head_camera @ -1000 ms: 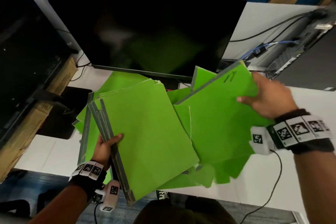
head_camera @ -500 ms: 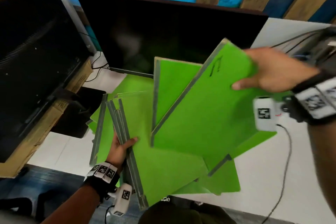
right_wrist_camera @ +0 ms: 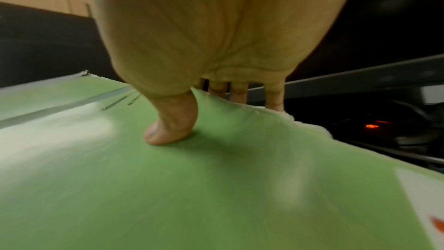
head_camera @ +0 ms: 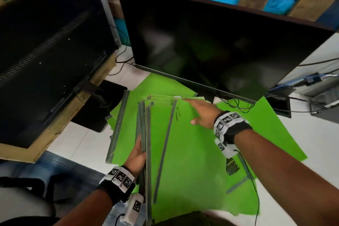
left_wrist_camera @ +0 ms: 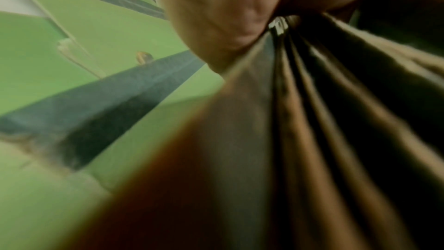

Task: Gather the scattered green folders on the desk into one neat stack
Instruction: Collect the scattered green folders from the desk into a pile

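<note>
My left hand (head_camera: pixel 139 151) grips the grey spines of a stack of green folders (head_camera: pixel 157 152) at its left side, held just above the desk; the left wrist view shows the hand (left_wrist_camera: pixel 228 18) clamped on the bunched spines (left_wrist_camera: pixel 312 121). The top green folder (head_camera: pixel 194 156), with a pen mark near its spine, lies a little askew on that stack. My right hand (head_camera: pixel 191 111) holds its far edge, thumb (right_wrist_camera: pixel 168 126) pressed on the cover (right_wrist_camera: pixel 216 197) and fingers (right_wrist_camera: pixel 238 94) reaching past the edge. More green folders lie loose underneath at the left (head_camera: pixel 124 124) and right (head_camera: pixel 271 134).
A large dark monitor (head_camera: pixel 211 46) stands just behind the folders, its lower edge over them. A second black screen (head_camera: pixel 45 51) rests on a cardboard box (head_camera: pixel 60 121) at the left. Cables (head_camera: pixel 311 79) and a black device sit at the back right of the white desk (head_camera: pixel 82 143).
The right hand has swung the marked folder down from its raised, tilted position onto the stack in my left hand. The left hand has kept its grip on the spines.
</note>
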The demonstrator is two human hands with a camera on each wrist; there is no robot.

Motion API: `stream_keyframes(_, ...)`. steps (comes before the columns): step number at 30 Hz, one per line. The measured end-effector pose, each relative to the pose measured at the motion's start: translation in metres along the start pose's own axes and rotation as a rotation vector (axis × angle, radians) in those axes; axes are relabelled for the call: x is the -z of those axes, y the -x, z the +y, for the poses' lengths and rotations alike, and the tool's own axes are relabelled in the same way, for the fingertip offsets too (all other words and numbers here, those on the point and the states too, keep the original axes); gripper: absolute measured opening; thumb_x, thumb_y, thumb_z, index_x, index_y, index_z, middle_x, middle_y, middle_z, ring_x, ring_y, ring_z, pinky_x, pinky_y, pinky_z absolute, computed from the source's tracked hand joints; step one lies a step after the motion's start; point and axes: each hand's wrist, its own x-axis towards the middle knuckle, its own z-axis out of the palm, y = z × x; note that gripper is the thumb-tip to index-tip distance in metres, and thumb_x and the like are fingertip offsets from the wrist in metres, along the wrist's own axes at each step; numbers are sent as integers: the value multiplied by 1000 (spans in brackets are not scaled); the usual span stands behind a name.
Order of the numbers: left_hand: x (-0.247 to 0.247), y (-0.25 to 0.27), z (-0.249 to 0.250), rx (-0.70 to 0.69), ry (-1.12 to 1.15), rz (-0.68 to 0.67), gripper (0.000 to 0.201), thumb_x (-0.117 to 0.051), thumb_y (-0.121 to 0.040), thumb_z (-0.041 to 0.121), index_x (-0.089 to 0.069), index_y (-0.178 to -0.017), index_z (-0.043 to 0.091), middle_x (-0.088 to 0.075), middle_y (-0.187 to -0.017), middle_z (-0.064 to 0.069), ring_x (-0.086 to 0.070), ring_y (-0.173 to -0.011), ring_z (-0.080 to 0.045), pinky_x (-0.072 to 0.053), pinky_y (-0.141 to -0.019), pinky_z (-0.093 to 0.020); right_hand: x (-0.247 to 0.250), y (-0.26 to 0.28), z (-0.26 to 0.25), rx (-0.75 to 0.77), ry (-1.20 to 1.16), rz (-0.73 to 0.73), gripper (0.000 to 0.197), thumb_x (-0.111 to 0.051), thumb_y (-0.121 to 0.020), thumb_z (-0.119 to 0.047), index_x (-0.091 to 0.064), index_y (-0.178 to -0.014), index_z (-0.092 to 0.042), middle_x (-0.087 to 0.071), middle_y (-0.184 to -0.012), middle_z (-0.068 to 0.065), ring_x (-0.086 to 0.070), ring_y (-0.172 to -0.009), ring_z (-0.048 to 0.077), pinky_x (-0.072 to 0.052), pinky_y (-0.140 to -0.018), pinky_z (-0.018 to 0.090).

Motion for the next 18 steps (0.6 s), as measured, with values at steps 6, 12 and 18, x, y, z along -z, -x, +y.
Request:
stream_keyframes(6,6,-10,-7,87,153,34,62,-49,-91,-4,-34,-141,29,-59,-119,-6,-57,-104,-28,-48,-86,-36,-15,-10,4,53,47,13,94,-64,-85,-28,2,-149,-43,-29,-150,-2,-24,-142,22,-14,-113,55)
stream_keyframes(12,9,-14,-4,124,160,-14,72,-74,-77,33,-38,-138,27,-62,-119,5,-58,-107,-11,-42,-96,-36,-28,-3,44,-135,27,-31,90,-58,-86,-44,7,-149,-44,-13,-156,0,-12,-145,31,-18,-112,59)
stream_keyframes(18,12,-25,-6,165,77,-70,123,-84,-49,62,-19,-149,32,-40,-149,3,-40,-135,-18,-26,-115,-45,-45,-18,-16,88,26,233,73,-49,-88,-52,-21,-149,-24,-29,-145,1,-28,-135,20,-25,-114,45)
